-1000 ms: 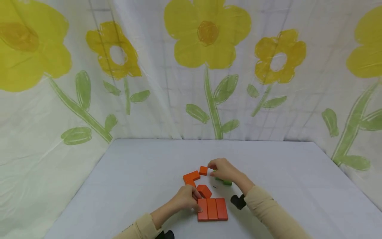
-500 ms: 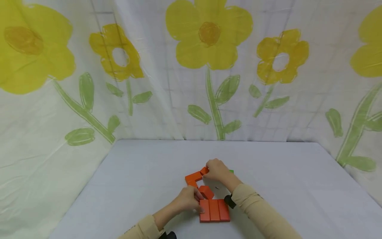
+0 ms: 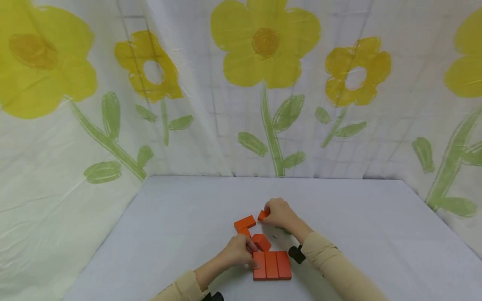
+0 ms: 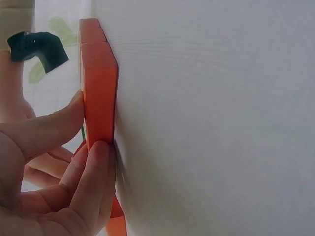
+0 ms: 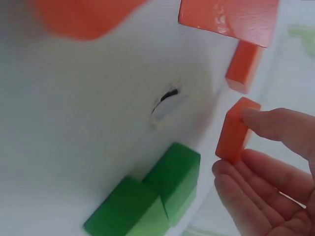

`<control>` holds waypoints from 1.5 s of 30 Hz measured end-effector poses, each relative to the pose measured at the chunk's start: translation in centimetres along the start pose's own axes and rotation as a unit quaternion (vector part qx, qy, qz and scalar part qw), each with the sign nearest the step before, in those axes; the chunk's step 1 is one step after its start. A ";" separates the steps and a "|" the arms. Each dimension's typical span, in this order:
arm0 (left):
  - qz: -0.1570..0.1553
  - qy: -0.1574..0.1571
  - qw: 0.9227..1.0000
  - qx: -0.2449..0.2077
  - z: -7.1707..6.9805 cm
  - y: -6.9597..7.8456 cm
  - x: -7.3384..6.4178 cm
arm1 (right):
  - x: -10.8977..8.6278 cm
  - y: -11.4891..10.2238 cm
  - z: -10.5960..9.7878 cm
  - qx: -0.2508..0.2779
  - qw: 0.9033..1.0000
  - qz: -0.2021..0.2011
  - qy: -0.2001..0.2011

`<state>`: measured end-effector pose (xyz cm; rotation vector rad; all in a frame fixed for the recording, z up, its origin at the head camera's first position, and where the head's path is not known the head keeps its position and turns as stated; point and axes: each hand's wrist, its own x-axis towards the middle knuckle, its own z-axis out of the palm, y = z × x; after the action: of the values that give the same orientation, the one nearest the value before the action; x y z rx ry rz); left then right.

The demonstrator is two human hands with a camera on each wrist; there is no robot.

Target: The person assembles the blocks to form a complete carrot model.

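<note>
My left hand (image 3: 237, 251) grips the leftmost of three flat red-orange blocks (image 3: 272, 271) laid side by side on the table. In the left wrist view, the thumb lies on the upper face of this block (image 4: 100, 105) and the fingertips press its end. Farther back, my right hand (image 3: 281, 215) pinches a small orange block (image 5: 234, 132) between thumb and fingers. A larger red-orange block with slanted faces (image 3: 261, 241) stands just behind the row, close to the left fingers.
Two more orange blocks, a long one (image 3: 244, 223) and a shorter one (image 3: 244, 232), lie left of the right hand. Green blocks (image 5: 174, 172) lie under the right wrist. A torn dark mark (image 5: 170, 96) shows on the white tabletop. A flowered curtain (image 3: 211, 159) hangs behind.
My right hand has reached left to the small orange block, taken hold of it, and shifted it slightly right, away from the long orange block. The left hand stays at the row.
</note>
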<state>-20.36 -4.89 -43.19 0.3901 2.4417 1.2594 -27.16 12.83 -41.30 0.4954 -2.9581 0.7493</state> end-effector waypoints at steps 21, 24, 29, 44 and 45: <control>0.014 0.009 1.000 0.012 -0.5 -0.3 -0.1 | -11.8 -2.5 -1.7 0.161 0.967 -0.103 -0.168; 0.012 0.007 1.000 0.013 -0.4 -0.3 0.0 | -12.4 -2.8 -0.9 0.160 0.964 -0.084 -0.195; 0.003 0.005 1.000 0.002 -0.2 -0.3 0.1 | -12.8 -3.2 0.1 0.182 0.958 -0.041 -0.219; 0.011 0.001 1.000 0.002 0.0 -0.3 0.1 | -13.1 -3.6 0.6 0.120 0.974 -0.030 -0.192; 0.011 0.001 1.000 0.004 0.0 -0.3 0.0 | -13.1 -3.6 0.7 0.122 0.973 -0.026 -0.192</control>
<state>-20.41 -5.02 -43.48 0.4197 2.4521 1.2605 -13.55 13.35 -41.87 0.8179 -3.1952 1.1373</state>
